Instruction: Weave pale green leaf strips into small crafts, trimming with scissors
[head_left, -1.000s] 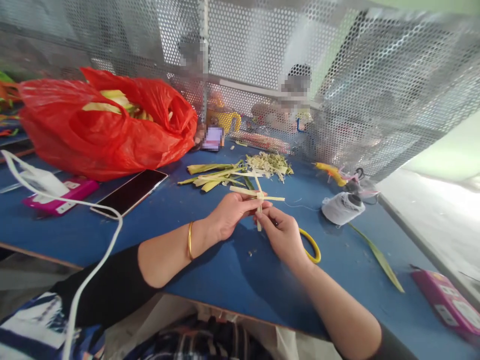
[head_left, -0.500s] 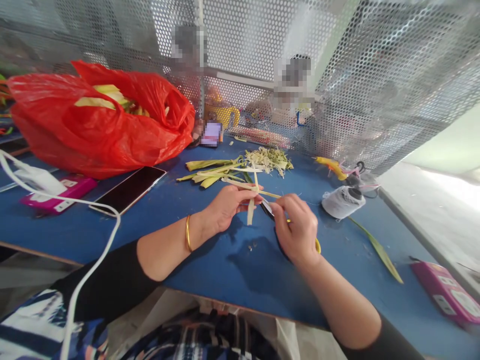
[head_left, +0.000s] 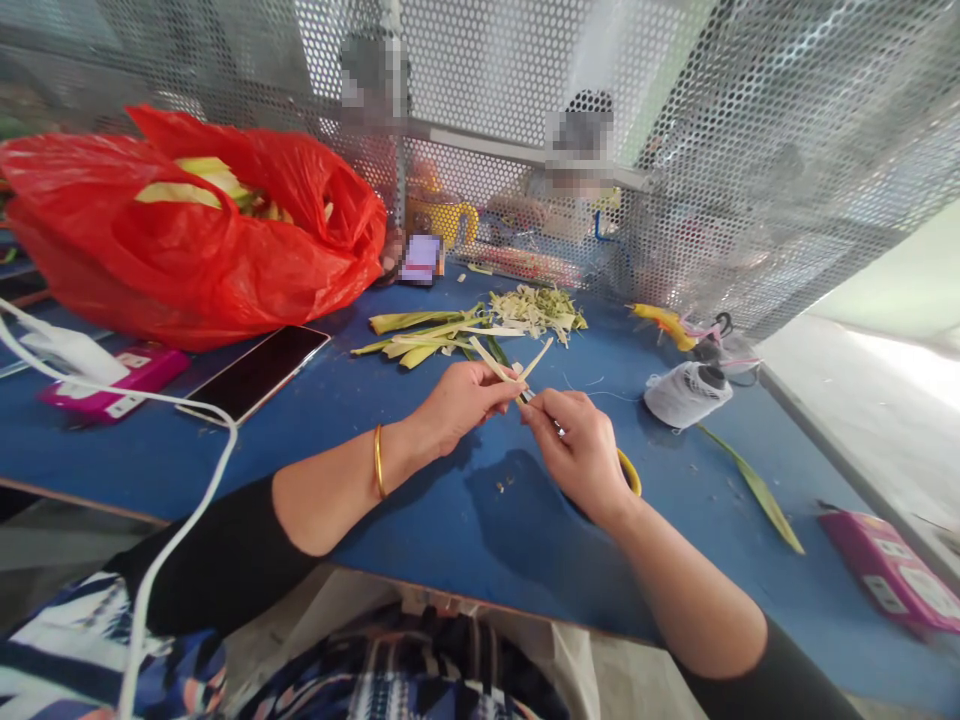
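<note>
Pale, flat leaf strips [head_left: 538,360], folded or crossed over each other, are pinched between the thumb and fingers of my left hand [head_left: 459,405]. My right hand [head_left: 581,445] is closed around a pair of scissors [head_left: 631,471]; a yellow handle loop shows behind the palm. The blades come out beside the left fingertips, close against the strips, and are partly hidden by my fingers. Just beyond my hands lie more green-yellow leaf strips [head_left: 420,345] and a heap of pale shredded trimmings [head_left: 544,310] on the blue table [head_left: 420,530].
A red plastic bag [head_left: 247,270] of leaves stands at left, with a phone [head_left: 259,375] and a magenta power strip [head_left: 142,380] before it. At right are a white thread spool [head_left: 686,395], a single leaf [head_left: 757,490] and another magenta power strip [head_left: 889,565]. Perforated metal panels [head_left: 495,75] close off the back.
The strips have turned in my left hand, and the end that hung down now points upward. My right hand with the scissors has moved left, up against the left fingertips.
</note>
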